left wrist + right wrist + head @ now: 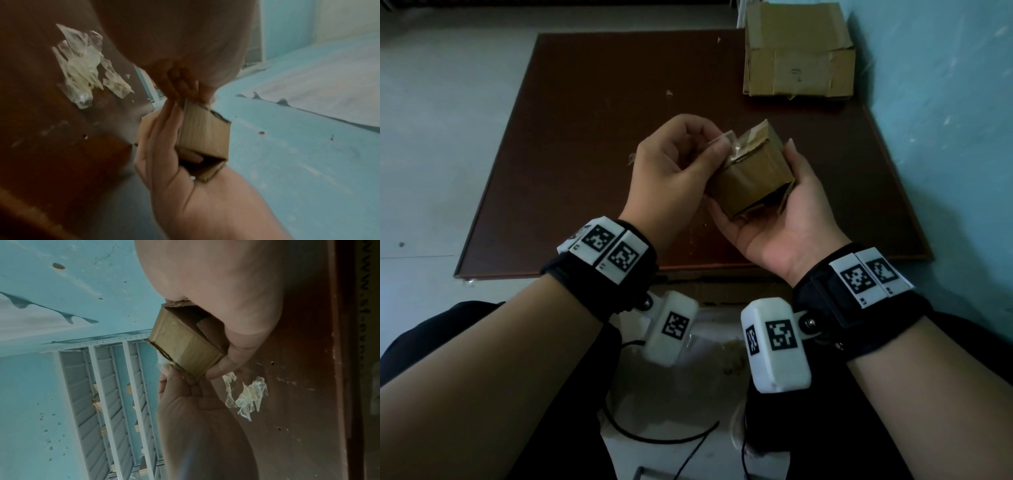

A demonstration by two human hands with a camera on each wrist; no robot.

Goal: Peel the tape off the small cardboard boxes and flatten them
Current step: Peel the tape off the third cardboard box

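Two hands on one small cardboard box (751, 171) above the brown table (585, 137).
Right hand (780, 219) cups the box, fingers curled around it; left hand (674, 168) pinches clear tape (722, 138) at its top.

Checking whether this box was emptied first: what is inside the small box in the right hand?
Through the open end of the small box only bare cardboard walls and a folded-in flap show. The right hand covers the deeper part, so its contents cannot be told.
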